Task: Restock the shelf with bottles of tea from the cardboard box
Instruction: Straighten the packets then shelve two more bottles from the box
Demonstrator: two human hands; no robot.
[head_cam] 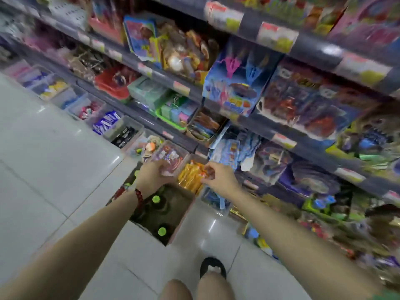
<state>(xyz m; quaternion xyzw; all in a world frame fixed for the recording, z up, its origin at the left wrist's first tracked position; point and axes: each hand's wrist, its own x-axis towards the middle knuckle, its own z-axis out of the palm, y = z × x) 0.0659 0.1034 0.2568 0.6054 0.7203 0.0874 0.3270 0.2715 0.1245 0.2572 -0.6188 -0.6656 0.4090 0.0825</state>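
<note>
White floor (54,161): open box (183,215), green-capped bottles (162,231).

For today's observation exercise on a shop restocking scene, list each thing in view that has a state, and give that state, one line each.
Brown cardboard box on the floor: open, partly emptied.
Dark tea bottles with green caps: upright in the box, capped.
Left hand: over a clear bin of packets, empty as far as the blur shows.
Right hand: fingers pinching at orange packets.

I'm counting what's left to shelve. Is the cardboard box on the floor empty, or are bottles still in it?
Not empty. The cardboard box is open at the top, and dark bottles with green caps stand upright inside. How many remain cannot be told; the left forearm hides part.
</note>
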